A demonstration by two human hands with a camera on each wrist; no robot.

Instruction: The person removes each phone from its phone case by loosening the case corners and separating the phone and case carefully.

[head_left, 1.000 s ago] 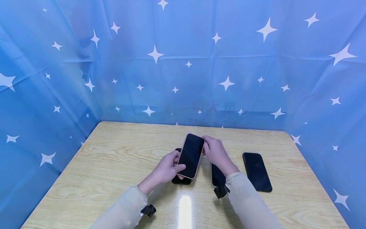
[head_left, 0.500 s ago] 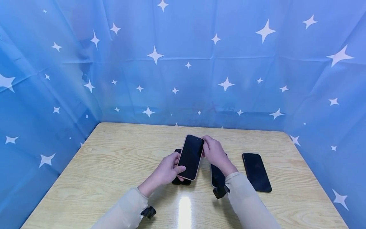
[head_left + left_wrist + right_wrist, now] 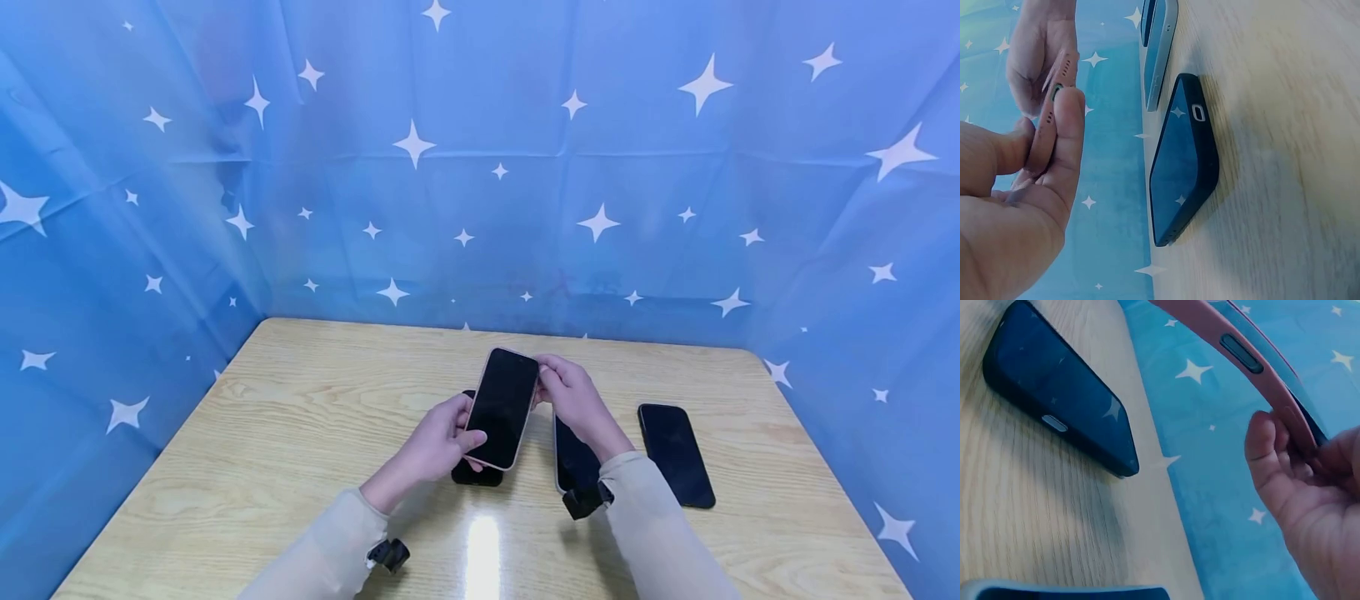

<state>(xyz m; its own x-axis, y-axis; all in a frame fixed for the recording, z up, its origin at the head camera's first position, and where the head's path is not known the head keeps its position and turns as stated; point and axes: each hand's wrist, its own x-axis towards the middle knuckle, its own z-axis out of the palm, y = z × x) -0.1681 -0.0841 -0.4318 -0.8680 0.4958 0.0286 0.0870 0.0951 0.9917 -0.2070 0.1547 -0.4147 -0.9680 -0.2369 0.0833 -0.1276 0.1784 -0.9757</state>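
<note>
Both hands hold up a phone in a pink case (image 3: pixel 503 408), screen up and tilted, above the table. The left hand (image 3: pixel 435 442) grips its lower left side, thumb over the screen edge and fingers beneath. At the upper right corner, the right hand (image 3: pixel 573 400) pinches the case's edge; in the right wrist view the pink side wall (image 3: pixel 1247 362) looks bowed near those fingers. Whether the case has come away from the phone there I cannot tell. Under the held phone lies a black-cased phone (image 3: pixel 1179 162), partly hidden in the head view.
A phone in a pale case (image 3: pixel 573 458) lies beneath the right forearm, partly covered. Farther right lies another black phone (image 3: pixel 677 454). All rest on a wooden table (image 3: pixel 300 417), with a blue star-patterned curtain (image 3: pixel 450 192) behind and at the sides.
The right hand has shifted very slightly to the right at the phone's corner. The left hand and the held phone have hardly moved; the head view has shifted a little.
</note>
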